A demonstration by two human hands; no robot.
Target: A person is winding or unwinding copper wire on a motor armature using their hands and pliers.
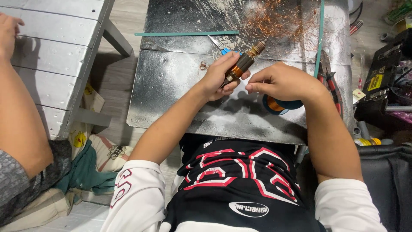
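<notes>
My left hand (222,75) grips a small motor armature (243,64), a dark cylinder wound with copper and with a brass-coloured shaft end that points up and to the right. My right hand (281,81) is just to its right, fingers pinched together near the armature's lower end, apparently on thin wire too fine to make out. Under my right hand lies a blue spool of copper wire (277,104), partly hidden. Both hands are above a scuffed metal sheet (171,81) that serves as the work surface.
A tangle of loose copper wire (279,21) lies at the back of the sheet, with green strips (186,33) beside it. Red-handled pliers (330,81) rest at the right edge. Another person's arm (17,107) is at the left by a white wooden bench (56,56). Clutter and a black box (382,81) stand right.
</notes>
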